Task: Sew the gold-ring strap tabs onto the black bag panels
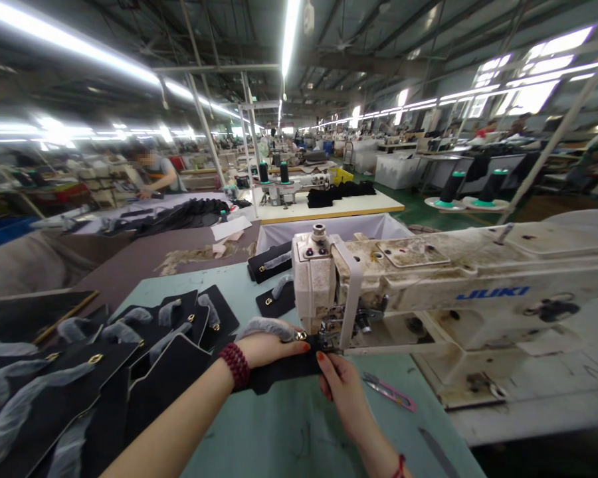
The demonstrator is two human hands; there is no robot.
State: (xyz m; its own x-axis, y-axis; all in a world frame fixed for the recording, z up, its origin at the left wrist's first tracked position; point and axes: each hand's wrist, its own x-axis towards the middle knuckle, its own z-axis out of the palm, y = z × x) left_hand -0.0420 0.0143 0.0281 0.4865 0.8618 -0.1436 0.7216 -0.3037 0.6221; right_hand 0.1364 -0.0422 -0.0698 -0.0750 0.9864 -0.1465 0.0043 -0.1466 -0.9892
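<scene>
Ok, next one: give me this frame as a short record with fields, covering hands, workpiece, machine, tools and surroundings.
Left hand: resting on the black piece, beside its wrapped strap
Right hand: thumb on the piece's edge, near the needle area
Machine: white JUKI sewing machine, stained
Tools: pink-handled snips on the green tabletop, right of the right hand
Left side: overlapping black pieces with wrapped straps
Background: another person, far left
</scene>
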